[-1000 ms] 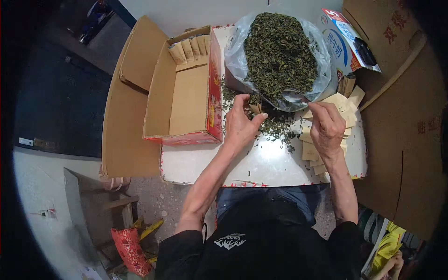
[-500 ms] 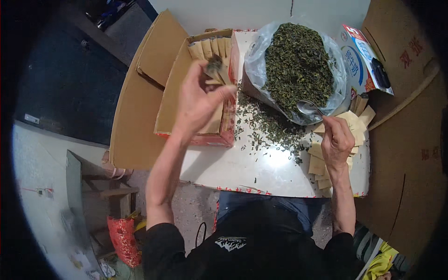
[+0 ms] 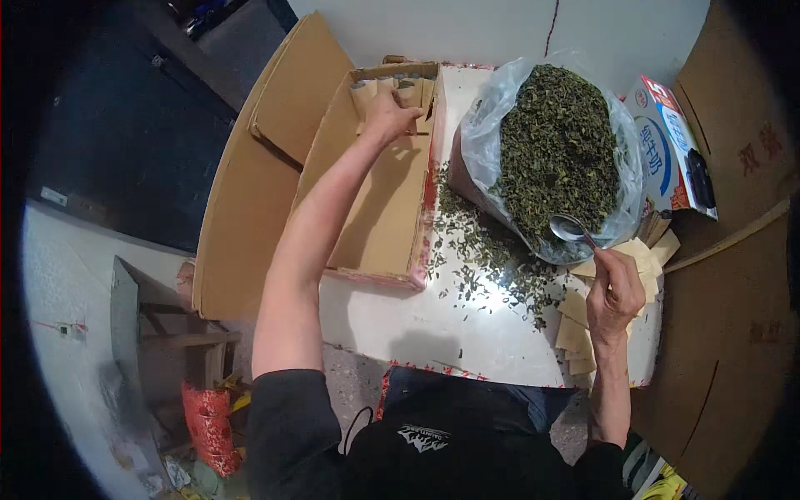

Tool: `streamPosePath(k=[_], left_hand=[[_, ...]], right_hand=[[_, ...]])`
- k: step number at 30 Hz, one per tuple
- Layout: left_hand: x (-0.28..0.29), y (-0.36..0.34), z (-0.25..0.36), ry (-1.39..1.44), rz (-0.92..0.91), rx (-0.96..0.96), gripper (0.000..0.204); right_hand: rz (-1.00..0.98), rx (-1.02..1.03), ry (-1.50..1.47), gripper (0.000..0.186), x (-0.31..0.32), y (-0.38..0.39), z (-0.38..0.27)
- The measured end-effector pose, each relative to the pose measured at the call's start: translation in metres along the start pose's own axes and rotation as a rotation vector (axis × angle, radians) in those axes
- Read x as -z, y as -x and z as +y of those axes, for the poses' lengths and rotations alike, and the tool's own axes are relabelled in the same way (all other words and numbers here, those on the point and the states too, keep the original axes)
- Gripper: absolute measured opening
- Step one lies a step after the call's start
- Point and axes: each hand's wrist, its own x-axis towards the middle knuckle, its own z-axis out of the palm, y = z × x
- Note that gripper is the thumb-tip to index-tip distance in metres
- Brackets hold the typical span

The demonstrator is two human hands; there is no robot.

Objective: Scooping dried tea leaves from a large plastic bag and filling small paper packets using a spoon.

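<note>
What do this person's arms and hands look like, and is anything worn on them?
Both arms are bare from above the elbow down. The left hand and right hand wear no gloves, and no ring, watch or bracelet can be made out. Dark, black-looking sleeves are pushed up to the upper arms. They belong to a dark top with a small white emblem near the neck.

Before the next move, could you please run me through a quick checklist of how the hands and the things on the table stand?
1. Left hand inside cardboard box, at its far end: ok.
2. Packets lined up there: ok.
3. Right hand grips spoon: ok.
4. Spoon bowl at bag of dried leaves: ok; loaded: cannot tell.
5. Table free of loose leaves: not ok.
6. Left hand empty: cannot tell.
</note>
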Motion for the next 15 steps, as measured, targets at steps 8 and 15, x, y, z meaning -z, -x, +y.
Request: streamPosePath(k=[8,15], left_hand=[[-0.05,-0.027,-0.009,-0.089,-0.059,-0.02,0.07],[-0.067,-0.043,-0.027,-0.076,-0.032,-0.064,0.069]], right_hand=[[-0.018,0.013,-0.003,0.028,-0.006,0.0,0.008],[-0.033,-0.002,-0.003,0.029,-0.013,0.003,0.015]])
